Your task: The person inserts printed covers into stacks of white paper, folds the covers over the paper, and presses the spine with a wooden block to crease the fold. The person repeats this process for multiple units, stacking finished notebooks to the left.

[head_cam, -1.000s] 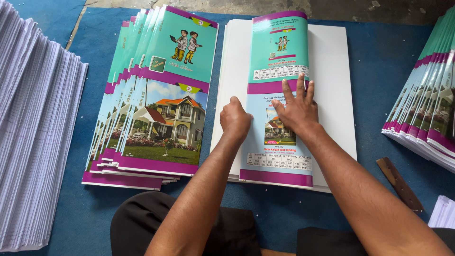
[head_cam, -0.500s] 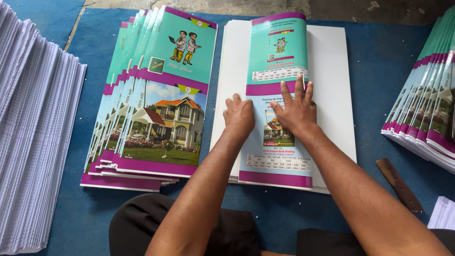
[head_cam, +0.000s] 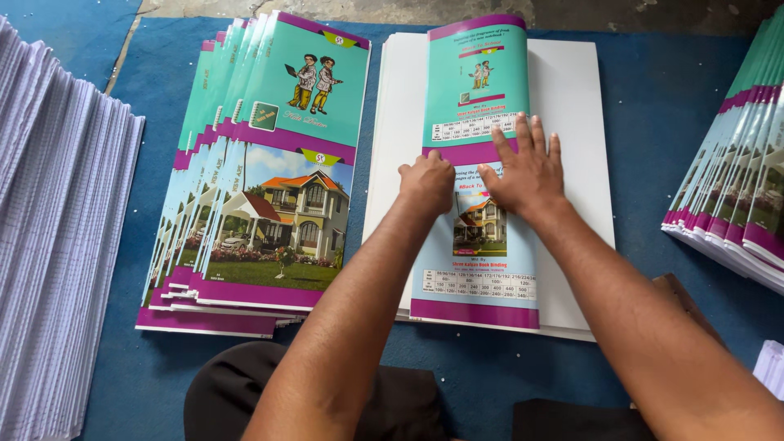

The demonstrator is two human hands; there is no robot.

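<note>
A narrow teal and purple printed cover strip (head_cam: 476, 82) lies lengthwise on a stack of white sheets (head_cam: 576, 106). My left hand (head_cam: 426, 181) rests on the strip's left edge near its middle, fingers curled, knuckles up. My right hand (head_cam: 525, 167) lies flat beside it, fingers spread, pressing on the strip's purple middle band. Neither hand holds anything. To the left sits a fanned pile of full-size covers (head_cam: 269, 171) with two cartoon children and a house picture.
A tall stack of white paper (head_cam: 57, 245) fills the left edge. More fanned covers (head_cam: 735, 180) lie at the right. A brown flat tool (head_cam: 682, 298) sits by my right forearm. Everything rests on a blue mat (head_cam: 645, 73).
Both hands have slid a little farther up the strip, and my left hand has moved closer to my right.
</note>
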